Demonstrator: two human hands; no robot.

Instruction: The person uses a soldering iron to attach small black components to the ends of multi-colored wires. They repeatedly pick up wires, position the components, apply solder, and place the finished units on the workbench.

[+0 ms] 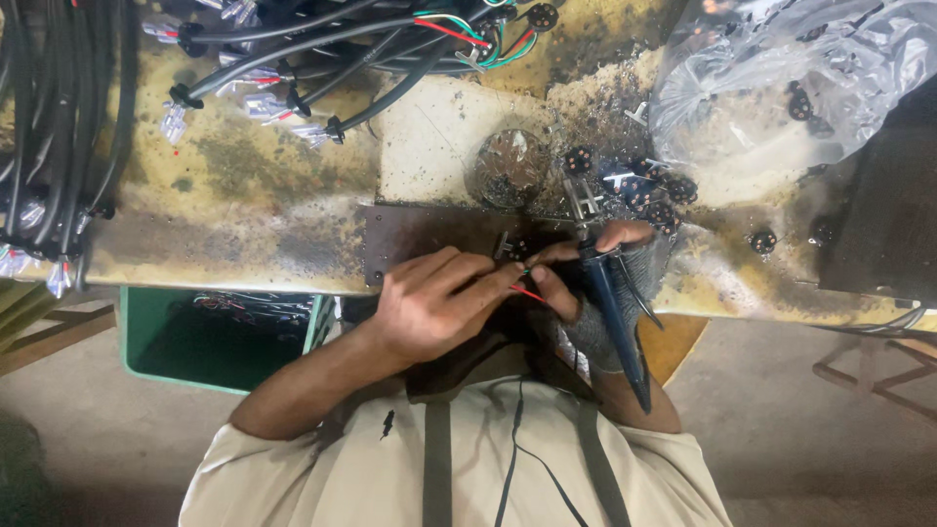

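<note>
My left hand (pixel 434 303) pinches thin red and dark wires (pixel 527 291) at the front edge of a stained workbench (pixel 244 195), over a dark metal plate (pixel 429 234). My right hand (pixel 600 293), in a grey fingerless glove, grips a dark blue soldering iron (pixel 615 322) whose handle points down toward my body. Its tip is beside the wire ends, close to a small black connector (pixel 508 246) on the plate. Both hands touch each other at the fingertips.
Several small round black connectors (pixel 654 190) lie behind my hands. A clear plastic bag (pixel 781 78) with more of them sits at the back right. Bundles of black cables (pixel 322 49) cover the back left. A green bin (pixel 215 337) stands under the bench.
</note>
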